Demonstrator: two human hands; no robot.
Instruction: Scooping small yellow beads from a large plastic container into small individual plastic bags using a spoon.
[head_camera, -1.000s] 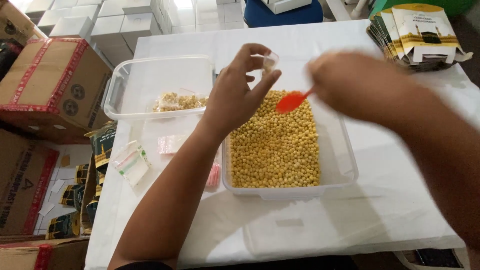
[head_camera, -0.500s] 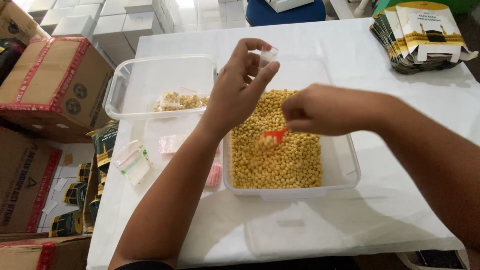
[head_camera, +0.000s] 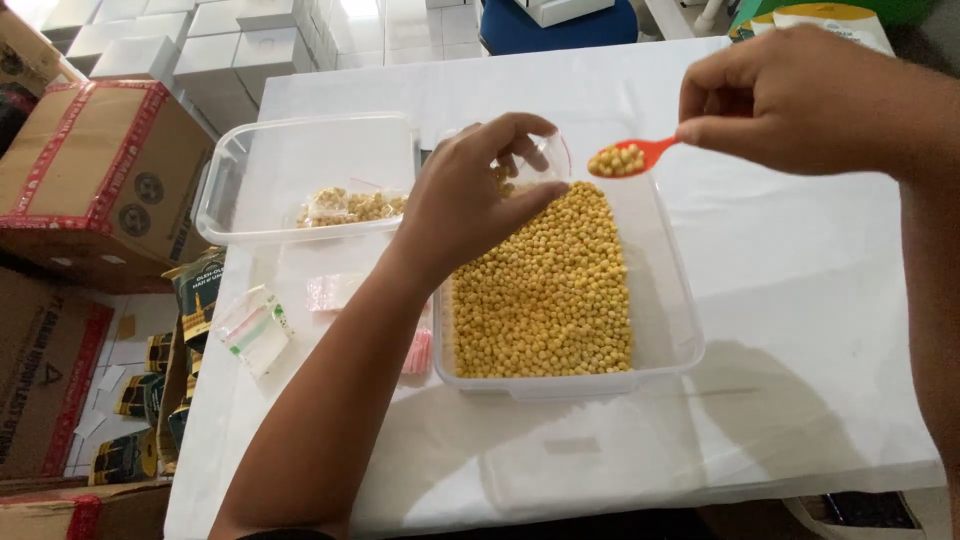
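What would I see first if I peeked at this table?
Probably the big clear tub in the middle, heaped with little yellow balls. Above its far end, the right hand lifts a small red spoon full of them, beside the left hand, which pinches a tiny clear bag. To the left stands a second clear tub with filled packets inside.

The spoon (head_camera: 640, 155) is glossy red plastic; both tubs (head_camera: 668, 340) are clear, smooth plastic. Matt white cloth covers the tabletop (head_camera: 800, 300). The boxes (head_camera: 90, 170) are rough brown cardboard.
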